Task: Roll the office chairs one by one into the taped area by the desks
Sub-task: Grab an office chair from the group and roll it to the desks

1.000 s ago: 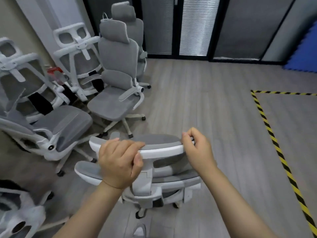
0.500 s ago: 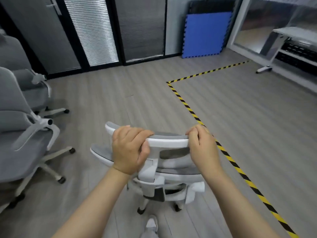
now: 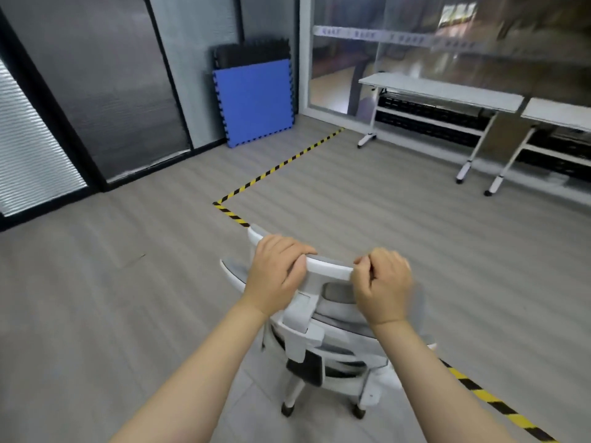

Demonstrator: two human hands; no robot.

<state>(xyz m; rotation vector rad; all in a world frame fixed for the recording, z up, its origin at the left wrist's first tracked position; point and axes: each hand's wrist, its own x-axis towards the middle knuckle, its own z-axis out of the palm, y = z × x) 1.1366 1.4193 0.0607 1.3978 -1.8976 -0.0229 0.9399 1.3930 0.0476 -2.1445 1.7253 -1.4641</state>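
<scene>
One office chair (image 3: 323, 318) in view, white frame with grey mesh, seen from behind and above at the centre of the frame. Two hands on it: left hand (image 3: 275, 276) and right hand (image 3: 382, 287), both with fingers curled over the white top bar of the headrest (image 3: 329, 270), gripping it, left at 9 o'clock of the bar and right at 3 o'clock. Two chair casters visible low down, others hidden under the seat.

One line of yellow-and-black floor tape (image 3: 281, 163), making one corner just beyond the headrest at 11 o'clock; one leg runs away toward 1 o'clock, the other passes under the chair and comes out at 5 o'clock. Chair sits right on that nearer leg, base straddling it as far as I can tell.

Two white worktops (image 3: 447, 91) on wheeled legs at 2 o'clock, inside the taped area, against a glass partition. Two foam mats leaning at 12 o'clock: one blue mat (image 3: 254, 103) in front, one black mat (image 3: 252, 54) behind it.

Against half a second ago: view has swung right, the other grey chairs at 9 o'clock are gone from sight, worktops now larger and nearer, tape corner closer to the chair. Grip on the headrest unchanged.
</scene>
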